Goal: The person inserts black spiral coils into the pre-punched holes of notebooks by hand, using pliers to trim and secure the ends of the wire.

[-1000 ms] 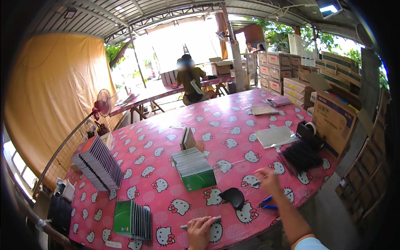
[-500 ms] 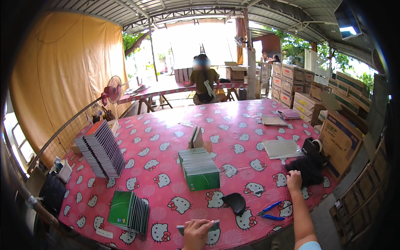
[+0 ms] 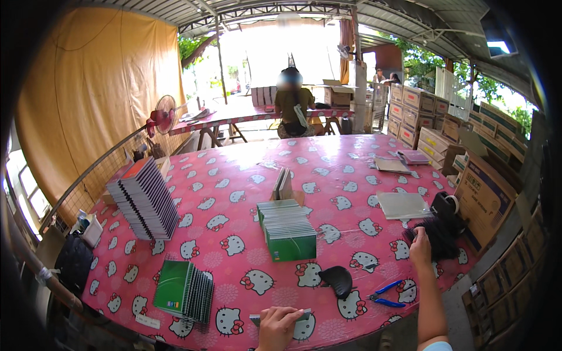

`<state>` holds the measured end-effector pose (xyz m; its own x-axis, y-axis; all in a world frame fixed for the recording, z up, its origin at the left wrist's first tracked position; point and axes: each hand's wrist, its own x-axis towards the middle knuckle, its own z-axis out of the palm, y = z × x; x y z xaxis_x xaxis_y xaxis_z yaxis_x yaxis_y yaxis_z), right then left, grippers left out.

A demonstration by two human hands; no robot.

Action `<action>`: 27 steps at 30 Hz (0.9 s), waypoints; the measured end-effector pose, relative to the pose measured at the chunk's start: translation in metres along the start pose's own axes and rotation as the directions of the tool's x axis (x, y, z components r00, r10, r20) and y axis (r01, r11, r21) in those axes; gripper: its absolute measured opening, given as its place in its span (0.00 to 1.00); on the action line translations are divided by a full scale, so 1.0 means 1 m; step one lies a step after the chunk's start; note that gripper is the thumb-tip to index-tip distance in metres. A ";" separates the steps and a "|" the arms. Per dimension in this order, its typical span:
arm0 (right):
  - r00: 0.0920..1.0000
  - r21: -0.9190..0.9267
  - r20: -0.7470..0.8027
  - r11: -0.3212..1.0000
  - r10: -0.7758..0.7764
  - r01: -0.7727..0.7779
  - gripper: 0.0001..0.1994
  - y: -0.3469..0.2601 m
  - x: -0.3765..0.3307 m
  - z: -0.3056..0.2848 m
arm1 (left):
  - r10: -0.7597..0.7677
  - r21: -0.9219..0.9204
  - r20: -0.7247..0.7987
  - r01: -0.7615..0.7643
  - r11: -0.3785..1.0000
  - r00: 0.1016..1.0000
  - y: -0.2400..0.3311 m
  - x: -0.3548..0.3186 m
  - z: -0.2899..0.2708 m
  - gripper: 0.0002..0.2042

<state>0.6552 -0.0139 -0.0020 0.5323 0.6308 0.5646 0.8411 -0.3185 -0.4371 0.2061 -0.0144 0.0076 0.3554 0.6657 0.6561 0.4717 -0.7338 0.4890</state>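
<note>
My left hand (image 3: 277,327) rests at the near edge of the pink patterned table (image 3: 246,175), fingers closed on a thin grey flat piece (image 3: 304,316). My right hand (image 3: 420,248) reaches out to the right and grips the edge of a heap of black coils (image 3: 438,237). A black tape dispenser (image 3: 448,206) stands just behind that heap. In the middle of the table lies a stack of green notebooks (image 3: 287,228). Between my hands sit a black curved piece (image 3: 335,279) and blue-handled pliers (image 3: 386,294).
A slanted row of spiral notebooks (image 3: 145,199) stands at the left, a smaller green spiral set (image 3: 184,291) near the front left. Flat sheets (image 3: 403,205) lie at the right. Cardboard boxes (image 3: 486,193) line the right side. A person (image 3: 291,105) sits beyond the table. A fan (image 3: 164,117) stands at the left.
My right hand has stretched farther right, from near the pliers to the black coils. The view has swung left. My left hand has stayed at the near edge.
</note>
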 end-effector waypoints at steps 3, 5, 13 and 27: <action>0.988 0.269 0.152 0.963 -0.018 -0.023 0.12 -0.088 -0.024 -0.032 | 0.016 0.052 -0.034 -0.015 0.999 0.999 -0.006 -0.001 -0.006 0.13; 0.956 0.431 0.293 0.896 -0.028 -0.106 0.11 -0.118 -0.041 -0.040 | 0.053 0.067 -0.034 -0.051 0.996 0.998 -0.017 0.004 -0.005 0.14; 0.750 0.780 0.360 0.620 -0.554 0.084 0.18 -0.203 -0.090 -0.020 | -0.044 0.014 0.015 0.044 0.999 0.999 -0.030 0.010 -0.001 0.11; 0.700 0.773 0.534 0.609 -0.474 -0.177 0.14 -0.225 -0.121 0.010 | -0.091 0.039 0.075 0.089 0.995 0.993 -0.025 0.015 -0.001 0.09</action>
<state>0.4007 -0.0118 0.0206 -0.0770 0.9705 0.2286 0.3439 0.2411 -0.9075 0.1986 0.0143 0.0059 0.3706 0.7384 0.5634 0.5327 -0.6659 0.5223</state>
